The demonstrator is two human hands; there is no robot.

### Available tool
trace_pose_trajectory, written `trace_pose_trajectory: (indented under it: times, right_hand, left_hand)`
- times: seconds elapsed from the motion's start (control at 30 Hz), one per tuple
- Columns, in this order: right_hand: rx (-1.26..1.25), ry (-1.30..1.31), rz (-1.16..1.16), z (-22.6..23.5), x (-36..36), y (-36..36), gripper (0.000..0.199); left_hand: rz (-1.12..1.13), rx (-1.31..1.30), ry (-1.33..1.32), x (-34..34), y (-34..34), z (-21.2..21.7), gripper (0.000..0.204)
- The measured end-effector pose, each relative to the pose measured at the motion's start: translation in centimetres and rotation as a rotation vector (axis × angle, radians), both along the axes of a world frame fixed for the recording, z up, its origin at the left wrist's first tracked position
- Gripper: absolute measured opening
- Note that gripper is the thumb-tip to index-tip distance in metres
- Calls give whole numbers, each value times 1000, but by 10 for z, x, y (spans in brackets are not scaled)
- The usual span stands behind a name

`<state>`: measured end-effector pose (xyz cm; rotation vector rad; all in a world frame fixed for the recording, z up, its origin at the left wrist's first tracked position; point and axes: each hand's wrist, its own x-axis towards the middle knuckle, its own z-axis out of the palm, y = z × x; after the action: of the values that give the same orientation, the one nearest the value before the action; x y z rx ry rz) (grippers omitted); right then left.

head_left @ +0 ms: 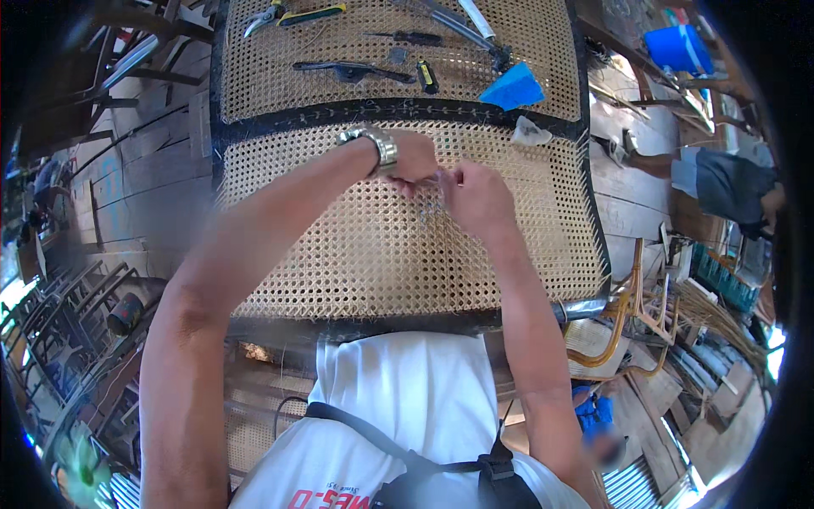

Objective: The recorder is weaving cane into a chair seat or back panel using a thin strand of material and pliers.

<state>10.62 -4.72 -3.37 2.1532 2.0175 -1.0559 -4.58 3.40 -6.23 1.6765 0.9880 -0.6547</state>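
A woven cane panel (365, 254) in a black frame lies in front of me. Over its middle, my left hand (414, 158), with a metal watch (386, 151) on the wrist, is closed with its fingers bent down toward the weave. Close to it on the right, my right hand (481, 197) is closed in a pinch, thumb and forefinger together. Something thin and pale seems to be between the two hands, too small to name. A crumpled whitish piece (531, 132) rests on the cane to the right of my hands.
On the far panel lie pliers with yellow-black handles (312, 14), a screwdriver (405, 38), a dark long tool (352, 69), a yellow-black small tool (426, 78), a hammer (475, 38) and a blue piece (513, 87). A blue bucket (678, 49) and another person (721, 182) are at right.
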Motion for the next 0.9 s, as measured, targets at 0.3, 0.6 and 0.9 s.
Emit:
trace_pose_trajectory:
  times: [0.3, 0.6, 0.9]
  right_hand:
    - [-28, -249, 183, 9, -5, 7, 18]
    - [-25, -62, 114, -9, 10, 18, 29]
    - [46, 663, 135, -35, -18, 37, 34]
  left_hand:
    - [-23, 283, -129, -8, -12, -21, 50]
    - [-59, 1251, 126, -176, 110, 69, 36]
    - [460, 678, -67, -190, 60, 49, 32]
